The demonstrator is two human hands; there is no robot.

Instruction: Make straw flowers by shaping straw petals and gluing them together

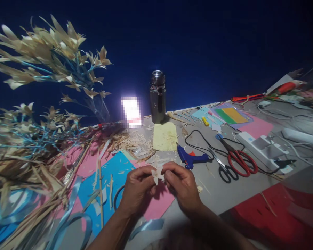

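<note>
A small pale flower (157,175) with pointed petals is held up between my two hands, above a pink sheet (163,205). My left hand (139,187) pinches its left side with thumb and forefinger. On the other side, the fingers of my right hand (182,184) are closed on its right petals. A blue glue gun (194,158) lies just beyond my right hand, beside a yellow cloth (165,137). To the left, similar pale flowers (91,92) stand on blue-wrapped stems.
Behind the cloth stands a dark flask (158,99). Black-handled scissors (225,172), red-handled scissors (241,161) and a white power strip (266,152) lie at right. Blue ribbon (73,222), dry strips (39,215) and a blue sheet (90,189) cover the left side.
</note>
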